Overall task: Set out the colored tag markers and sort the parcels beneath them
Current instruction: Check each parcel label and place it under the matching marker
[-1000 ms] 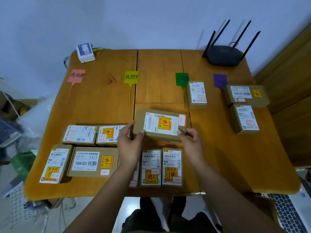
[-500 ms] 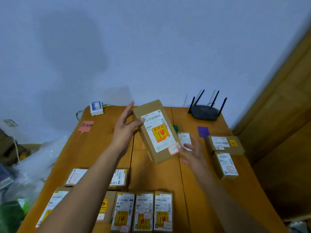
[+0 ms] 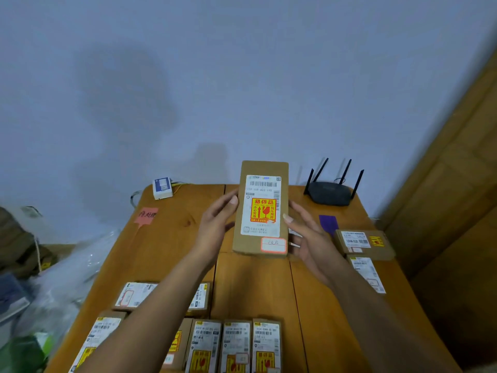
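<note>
A brown cardboard parcel [image 3: 262, 168] with a white shipping label, a yellow fragile sticker and a small red-edged tag stands upright in the air above the table's middle. My left hand [image 3: 215, 227] grips its left edge and my right hand [image 3: 309, 238] holds its right edge. The pink tag marker [image 3: 146, 215] lies at the table's far left and the purple tag marker [image 3: 328, 224] at the far right. The parcel and my hands hide the yellow and green markers. Two sorted parcels [image 3: 363, 242] lie below the purple marker.
Several unsorted parcels [image 3: 236, 343] line the wooden table's [image 3: 255, 286] near edge, under my forearms. A black router [image 3: 329, 193] and a small white box [image 3: 162, 187] sit at the far edge. Clear plastic bags [image 3: 61, 286] pile up left of the table.
The parcel has risen from the table and turned from flat and sideways to upright facing me. My view has tilted up toward the wall.
</note>
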The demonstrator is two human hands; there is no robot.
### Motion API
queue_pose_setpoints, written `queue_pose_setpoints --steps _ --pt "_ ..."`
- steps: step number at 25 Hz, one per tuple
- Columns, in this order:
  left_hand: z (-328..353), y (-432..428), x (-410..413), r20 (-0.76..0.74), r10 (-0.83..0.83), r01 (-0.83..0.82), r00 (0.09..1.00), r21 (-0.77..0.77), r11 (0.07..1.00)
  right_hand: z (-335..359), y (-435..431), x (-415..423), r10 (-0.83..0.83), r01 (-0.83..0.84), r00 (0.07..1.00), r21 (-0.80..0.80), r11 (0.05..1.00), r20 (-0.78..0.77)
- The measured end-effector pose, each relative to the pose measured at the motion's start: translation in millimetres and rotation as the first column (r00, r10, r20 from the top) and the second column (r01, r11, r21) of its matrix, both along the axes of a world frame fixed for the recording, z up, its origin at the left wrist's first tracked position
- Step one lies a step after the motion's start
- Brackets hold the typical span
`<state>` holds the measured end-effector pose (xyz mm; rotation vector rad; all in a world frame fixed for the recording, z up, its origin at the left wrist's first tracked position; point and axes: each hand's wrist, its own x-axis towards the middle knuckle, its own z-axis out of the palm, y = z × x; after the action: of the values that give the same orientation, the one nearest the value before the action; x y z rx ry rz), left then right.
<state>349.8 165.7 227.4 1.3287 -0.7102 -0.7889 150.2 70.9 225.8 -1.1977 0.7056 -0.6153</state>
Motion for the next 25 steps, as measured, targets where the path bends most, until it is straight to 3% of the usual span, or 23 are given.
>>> queue_pose_setpoints --steps 7,11,17,25 --pt "-10.8 0.4 -16.2 -0.054 -0.013 0.012 0.998 -0.004 1.0 -11.0 -4.6 -6.2 0.003 -0.003 1.0 0.037 0.999 -0.008" --pt "-31.3 -6.7 -28.4 -0.061 -0.001 0.006 0.998 0.077 0.997 -22.7 -6.7 -17.3 -0.026 0.028 0.999 0.06 0.998 -0.037" --pt "-95.5 -24.0 -60.2 -0.143 -0.045 0.082 0.989 0.265 0.961 -70.3 -14.3 -49.8 -0.115 0.14 0.971 0.109 0.984 -0.21" --pt "-203.0 -55.6 -129.2 -0.252 -0.063 0.197 0.966 0.549 0.813 -185.2 -42.4 -91.1 -0.186 0.331 0.854 0.232 0.915 -0.487"
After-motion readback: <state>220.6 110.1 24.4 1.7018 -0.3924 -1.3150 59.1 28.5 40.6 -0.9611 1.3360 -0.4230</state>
